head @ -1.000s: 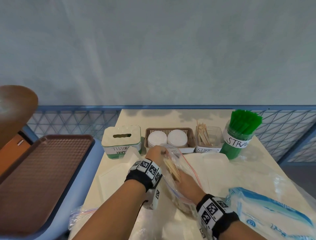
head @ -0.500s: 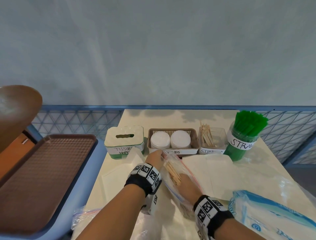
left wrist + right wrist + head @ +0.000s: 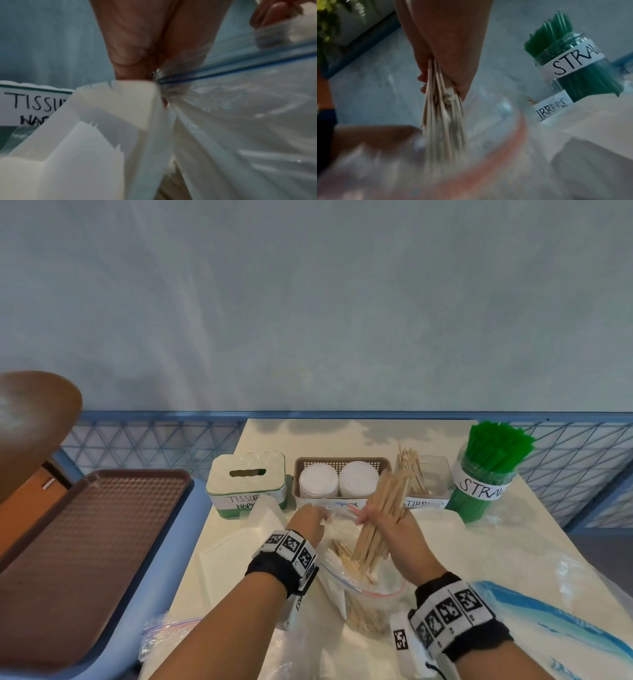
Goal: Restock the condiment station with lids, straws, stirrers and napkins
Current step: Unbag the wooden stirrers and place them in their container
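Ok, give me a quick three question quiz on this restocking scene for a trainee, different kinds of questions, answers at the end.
1. True or false: the right hand grips a bundle of wooden stirrers.
2. What does the left hand pinch? A) the zip bag's edge B) a straw C) a lid
3. Fill in: the green straws stand in a jar on the far ____ of the row.

Key: 1 true. 2 A, the zip bag. 3 right.

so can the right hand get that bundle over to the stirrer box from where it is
Probably yes. The right hand grips the bundle of stirrers, mostly lifted from the zip bag, and the stirrer box stands just behind with an open top. Nothing lies between; the left hand holds the bag aside.
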Demonstrator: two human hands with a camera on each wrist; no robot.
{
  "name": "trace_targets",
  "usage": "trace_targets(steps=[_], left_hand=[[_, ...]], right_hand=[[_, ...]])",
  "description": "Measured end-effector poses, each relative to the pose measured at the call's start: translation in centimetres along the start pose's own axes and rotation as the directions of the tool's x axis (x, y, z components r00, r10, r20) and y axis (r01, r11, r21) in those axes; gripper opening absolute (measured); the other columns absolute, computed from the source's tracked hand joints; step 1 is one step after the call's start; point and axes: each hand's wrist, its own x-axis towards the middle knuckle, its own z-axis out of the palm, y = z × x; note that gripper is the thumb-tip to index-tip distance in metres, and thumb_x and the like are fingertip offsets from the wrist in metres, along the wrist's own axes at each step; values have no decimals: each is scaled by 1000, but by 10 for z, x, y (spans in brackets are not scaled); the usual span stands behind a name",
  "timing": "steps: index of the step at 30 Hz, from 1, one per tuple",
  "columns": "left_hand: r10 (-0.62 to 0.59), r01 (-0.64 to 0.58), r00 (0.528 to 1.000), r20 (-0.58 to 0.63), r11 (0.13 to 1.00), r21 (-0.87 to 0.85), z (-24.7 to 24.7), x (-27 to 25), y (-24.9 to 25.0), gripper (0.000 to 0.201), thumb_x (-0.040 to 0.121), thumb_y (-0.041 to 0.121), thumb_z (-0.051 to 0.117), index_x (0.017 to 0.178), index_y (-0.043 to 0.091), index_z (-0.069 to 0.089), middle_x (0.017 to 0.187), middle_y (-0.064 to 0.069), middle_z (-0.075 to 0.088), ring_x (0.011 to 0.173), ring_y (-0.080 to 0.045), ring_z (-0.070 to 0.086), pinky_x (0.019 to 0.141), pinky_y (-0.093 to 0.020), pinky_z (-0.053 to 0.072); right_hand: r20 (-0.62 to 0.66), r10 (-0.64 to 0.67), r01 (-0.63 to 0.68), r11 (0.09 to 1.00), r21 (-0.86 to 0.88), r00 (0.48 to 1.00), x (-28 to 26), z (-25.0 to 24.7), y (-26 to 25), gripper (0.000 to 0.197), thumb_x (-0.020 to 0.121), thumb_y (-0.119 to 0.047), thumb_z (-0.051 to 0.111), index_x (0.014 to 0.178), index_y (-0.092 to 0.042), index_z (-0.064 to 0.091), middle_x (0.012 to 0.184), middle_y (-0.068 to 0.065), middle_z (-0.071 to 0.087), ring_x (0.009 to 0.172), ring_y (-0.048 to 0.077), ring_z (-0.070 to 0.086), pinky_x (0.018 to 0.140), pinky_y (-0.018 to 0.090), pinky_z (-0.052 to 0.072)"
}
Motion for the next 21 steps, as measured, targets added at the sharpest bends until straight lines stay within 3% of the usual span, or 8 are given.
trace_targets(steps=[3, 6, 10, 12, 14, 17, 19, 21], left_hand=[[99, -101, 990, -98, 995, -17, -10, -10, 8, 28, 94, 20, 49, 120, 15, 60, 138, -8, 42, 125, -19, 44, 107, -25, 27], [100, -187, 925, -367, 960, -208, -21, -20, 21, 26, 95, 22, 49, 96, 4, 67, 120, -5, 48, 104, -9, 46, 97, -17, 30], [110, -308, 788, -606, 923, -232, -26, -34, 33, 29, 90, 23, 57, 68, 5, 57, 93, 0, 47, 86, -9, 46, 77, -16, 32], [116, -322, 789, -603, 915, -245, -30, -38, 37, 24, 89, 26, 59, 73, 7, 56, 94, 2, 47, 88, -10, 47, 77, -16, 32], [45, -294, 874, -484, 841, -455, -32, -40, 41, 24, 93, 34, 50, 85, 13, 55, 94, 0, 54, 92, -16, 55, 84, -26, 45], [-69, 13, 997, -17, 406, -914, -39, -49, 59, 49, 95, 53, 29, 103, 11, 53, 102, -11, 63, 92, -26, 63, 82, -42, 55], [34, 279, 959, 283, 87, -956, -44, -53, 68, 64, 95, 57, 20, 109, 5, 53, 103, -19, 64, 86, -31, 66, 75, -40, 57], [164, 425, 900, 404, -125, -896, -49, -56, 73, 71, 95, 58, 17, 113, 0, 54, 104, -26, 64, 86, -35, 68, 75, -40, 57]], right_hand=[[-102, -82, 101, 975, 196, 991, 6, -8, -17, 24, 92, -19, 54, 73, -8, 60, 75, 9, 53, 68, 15, 52, 68, 30, 43], [-182, -117, 169, 937, 306, 976, 12, -13, -33, 21, 93, -14, 51, 74, -13, 59, 74, 8, 56, 72, 18, 53, 73, 35, 46], [-224, -191, 251, 927, 280, 956, 14, -16, -55, 27, 93, -19, 54, 68, -27, 64, 78, 8, 55, 84, 27, 51, 86, 48, 43], [-246, -234, 297, 918, 264, 941, 12, -15, -66, 22, 89, -23, 56, 70, -32, 64, 76, 3, 57, 86, 26, 53, 90, 50, 42], [-255, -287, 353, 896, 269, 923, 10, -12, -75, 21, 89, -22, 56, 73, -34, 63, 73, -2, 58, 85, 25, 54, 93, 52, 42], [-263, -350, 420, 858, 296, 899, 5, -3, -88, 24, 92, -13, 54, 78, -30, 62, 70, -3, 60, 78, 19, 57, 87, 44, 47], [-248, -399, 459, 845, 274, 883, 4, 4, -94, 17, 93, -13, 53, 82, -25, 61, 69, -3, 61, 74, 14, 59, 78, 32, 50], [-212, -441, 479, 858, 188, 872, 4, 10, -97, 10, 92, -15, 55, 86, -21, 61, 70, -3, 63, 72, 10, 62, 74, 22, 51]])
